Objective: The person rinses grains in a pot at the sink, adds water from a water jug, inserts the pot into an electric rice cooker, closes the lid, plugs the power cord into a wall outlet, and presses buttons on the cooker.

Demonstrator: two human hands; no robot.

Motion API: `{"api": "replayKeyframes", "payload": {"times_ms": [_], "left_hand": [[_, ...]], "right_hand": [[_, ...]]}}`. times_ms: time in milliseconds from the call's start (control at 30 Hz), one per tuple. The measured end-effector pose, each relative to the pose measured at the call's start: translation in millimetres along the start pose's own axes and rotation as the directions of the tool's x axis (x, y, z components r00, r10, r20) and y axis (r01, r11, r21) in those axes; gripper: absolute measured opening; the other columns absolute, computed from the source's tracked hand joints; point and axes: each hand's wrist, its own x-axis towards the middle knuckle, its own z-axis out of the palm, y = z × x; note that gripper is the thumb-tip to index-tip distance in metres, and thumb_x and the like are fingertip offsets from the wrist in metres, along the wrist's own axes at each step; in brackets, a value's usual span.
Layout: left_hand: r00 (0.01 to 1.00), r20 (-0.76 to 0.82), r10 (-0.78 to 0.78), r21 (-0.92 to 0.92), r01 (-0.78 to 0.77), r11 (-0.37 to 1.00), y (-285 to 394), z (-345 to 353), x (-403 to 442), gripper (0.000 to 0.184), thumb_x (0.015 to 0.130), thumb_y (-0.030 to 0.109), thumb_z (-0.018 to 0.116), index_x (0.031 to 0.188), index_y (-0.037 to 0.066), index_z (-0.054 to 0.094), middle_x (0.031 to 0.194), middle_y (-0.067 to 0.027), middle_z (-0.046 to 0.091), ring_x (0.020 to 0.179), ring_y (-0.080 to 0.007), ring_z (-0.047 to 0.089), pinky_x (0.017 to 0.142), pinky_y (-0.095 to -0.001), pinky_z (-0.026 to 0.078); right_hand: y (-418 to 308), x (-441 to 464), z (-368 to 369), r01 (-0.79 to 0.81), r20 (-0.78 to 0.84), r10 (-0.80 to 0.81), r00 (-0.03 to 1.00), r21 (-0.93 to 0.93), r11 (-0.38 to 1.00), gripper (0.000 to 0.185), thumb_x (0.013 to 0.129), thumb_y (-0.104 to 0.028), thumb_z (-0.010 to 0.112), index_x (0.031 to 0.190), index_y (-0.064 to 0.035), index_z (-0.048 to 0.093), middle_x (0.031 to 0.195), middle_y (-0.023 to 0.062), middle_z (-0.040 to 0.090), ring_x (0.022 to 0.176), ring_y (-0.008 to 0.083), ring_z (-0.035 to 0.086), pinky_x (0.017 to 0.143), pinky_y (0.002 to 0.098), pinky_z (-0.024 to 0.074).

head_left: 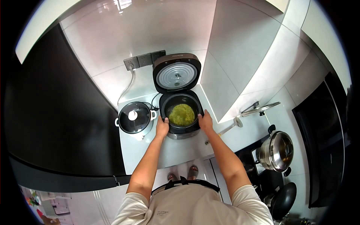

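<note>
A rice cooker [183, 135] stands on the counter with its lid [177, 73] raised at the back. Inside it sits a dark inner pot [182, 98] containing yellow-green food [182, 115]. My left hand [162, 126] grips the cooker's left side, its thumb by the rim. On the opposite side my right hand [205, 121] holds it the same way. The fingers curl round the outer edges and are partly hidden. Whether they also touch the inner pot, I cannot tell.
A white electric pot [135, 117] with a glass lid stands to the left, below wall sockets [144, 60]. On the right are a ladle-like utensil [229, 126], a leaning pan lid [261, 108], a steel pot [276, 152] and a black wok [284, 201].
</note>
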Motion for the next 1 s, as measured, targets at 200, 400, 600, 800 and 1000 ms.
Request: {"api": "replayKeyframes", "payload": {"times_ms": [200, 400, 600, 800, 1000], "left_hand": [[0.980, 0.074, -0.183, -0.291, 0.197, 0.936, -9.4, 4.8, -2.0, 0.068, 0.104, 0.034, 0.051, 0.157, -0.003, 0.031, 0.156, -0.0253, 0.044, 0.144, -0.0354, 0.045, 0.116, -0.0340, 0.034], [0.972, 0.138, -0.192, -0.432, 0.234, 0.871, -7.9, -5.4, -28.3, 0.070, 0.098, 0.022, 0.053, 0.159, -0.003, 0.029, 0.160, -0.0218, 0.040, 0.146, -0.0313, 0.041, 0.117, -0.0324, 0.032], [0.973, 0.146, -0.180, -0.415, 0.226, 0.881, -5.8, -7.8, -53.5, 0.077, 0.090, 0.016, 0.053, 0.159, -0.003, 0.028, 0.162, -0.0222, 0.037, 0.148, -0.0315, 0.039, 0.118, -0.0320, 0.031], [0.968, 0.136, -0.211, -0.418, 0.249, 0.873, -3.7, -5.1, -75.2, 0.079, 0.087, 0.015, 0.053, 0.160, -0.002, 0.027, 0.162, -0.0214, 0.037, 0.148, -0.0312, 0.038, 0.119, -0.0336, 0.028], [0.959, 0.174, -0.223, -0.414, 0.277, 0.867, 7.6, -9.3, -90.5, 0.079, 0.088, 0.018, 0.052, 0.161, 0.000, 0.026, 0.163, -0.0202, 0.036, 0.148, -0.0305, 0.036, 0.121, -0.0366, 0.023]], "right_hand": [[-20.0, -15.3, -23.4, -0.192, 0.197, 0.172, 0.965, 0.088, 0.977, 0.054, 0.104, -0.034, 0.051, 0.145, -0.0002, 0.049, 0.126, 0.0313, 0.064, 0.118, 0.0493, 0.060, 0.104, 0.0512, 0.0462], [-17.4, -31.2, -32.8, -0.258, 0.187, 0.235, 0.954, 0.109, 0.960, 0.048, 0.105, -0.036, 0.051, 0.145, -0.0088, 0.054, 0.133, 0.0259, 0.063, 0.124, 0.0451, 0.059, 0.103, 0.0470, 0.0476], [-16.4, -46.4, -45.0, -0.291, 0.208, 0.258, 0.943, 0.147, 0.945, 0.054, 0.106, -0.042, 0.048, 0.146, -0.0053, 0.052, 0.136, 0.0270, 0.061, 0.126, 0.0455, 0.057, 0.106, 0.0465, 0.0451], [-20.4, -58.5, -63.4, -0.344, 0.263, 0.293, 0.919, 0.177, 0.922, 0.058, 0.105, -0.045, 0.049, 0.145, -0.0042, 0.053, 0.140, 0.0260, 0.059, 0.130, 0.0438, 0.054, 0.109, 0.0443, 0.0434], [2.2, -59.3, -61.0, -0.274, 0.289, 0.218, 0.932, 0.167, 0.947, 0.060, 0.104, -0.049, 0.049, 0.144, -0.0046, 0.055, 0.138, 0.0250, 0.061, 0.128, 0.0441, 0.056, 0.109, 0.0441, 0.0430]]}}
